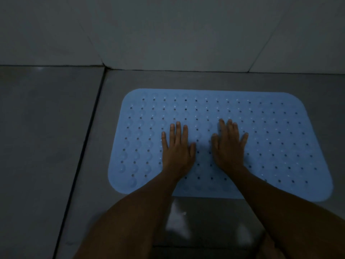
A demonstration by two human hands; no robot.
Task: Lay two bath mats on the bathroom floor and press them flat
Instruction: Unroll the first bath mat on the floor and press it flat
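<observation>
The room is dim, and the near edge of the blue bath mat [261, 139] is partly hidden behind both forearms. Only this one mat shows, lying flat on the grey tiled floor [46, 137] close to the wall [168, 34]. The left hand [177, 152] and right hand [228, 148] rest palm-down side by side near its middle, fingers [178, 131] straight and released, pressing the perforated surface, holding nothing.

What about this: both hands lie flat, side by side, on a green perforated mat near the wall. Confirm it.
Not quite: the mat is light blue, not green, as the head view shows. The rest holds: the left hand and right hand lie flat, side by side, on the perforated mat near the wall.
</observation>
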